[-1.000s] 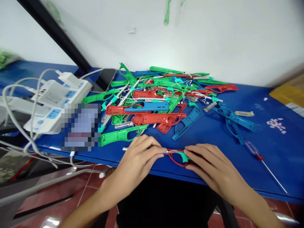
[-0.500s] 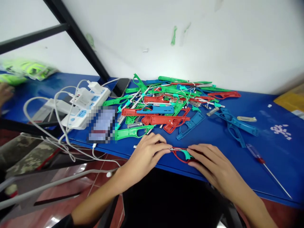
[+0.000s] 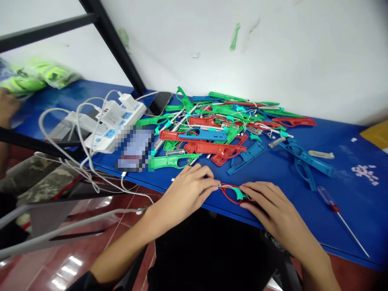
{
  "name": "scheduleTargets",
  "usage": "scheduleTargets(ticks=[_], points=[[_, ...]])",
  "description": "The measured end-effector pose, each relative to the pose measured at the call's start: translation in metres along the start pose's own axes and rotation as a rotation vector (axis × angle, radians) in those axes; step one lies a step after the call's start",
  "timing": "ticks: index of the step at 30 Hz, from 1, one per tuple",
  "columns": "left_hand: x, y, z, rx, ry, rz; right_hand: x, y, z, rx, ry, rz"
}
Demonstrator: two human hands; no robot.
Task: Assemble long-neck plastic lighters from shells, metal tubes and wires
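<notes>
Near the table's front edge, a red lighter casing [image 3: 230,198] with a ring-shaped trigger guard is held between my two hands. A teal trigger [image 3: 240,193] and a thin white wire sit in it. My left hand [image 3: 194,184] pinches the casing's left end between thumb and fingertips. My right hand [image 3: 268,198] grips the other end, fingers along the top and thumb below. The fingers hide both ends of the casing. Just beyond lie a blue casing half [image 3: 247,157] and a red casing half [image 3: 216,148].
Behind is a heap of green, red and blue casings [image 3: 212,109] with metal tubes and wires. To the left are a power strip [image 3: 127,121], cables and a phone [image 3: 136,147]. A screwdriver [image 3: 342,218] and small white pieces [image 3: 366,174] lie right. Another person's hand [image 3: 8,107] shows far left.
The camera view has shifted slightly, so the table's contents appear a little right and higher. Both hands keep their hold on the red casing, with hardly any change in the fingers.
</notes>
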State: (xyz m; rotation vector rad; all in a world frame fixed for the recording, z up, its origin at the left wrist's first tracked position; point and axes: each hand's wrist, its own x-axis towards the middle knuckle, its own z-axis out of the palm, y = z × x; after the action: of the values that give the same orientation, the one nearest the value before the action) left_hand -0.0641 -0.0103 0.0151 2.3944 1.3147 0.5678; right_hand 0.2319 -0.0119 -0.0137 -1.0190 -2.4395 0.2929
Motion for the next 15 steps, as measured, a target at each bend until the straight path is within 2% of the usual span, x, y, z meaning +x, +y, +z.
scheduleTargets(ticks=[15], points=[[0.0031,-0.0093,-0.0009,-0.009,-0.020,0.037,0.0000,-0.0044,-0.0038,0.054,0.013,0.017]])
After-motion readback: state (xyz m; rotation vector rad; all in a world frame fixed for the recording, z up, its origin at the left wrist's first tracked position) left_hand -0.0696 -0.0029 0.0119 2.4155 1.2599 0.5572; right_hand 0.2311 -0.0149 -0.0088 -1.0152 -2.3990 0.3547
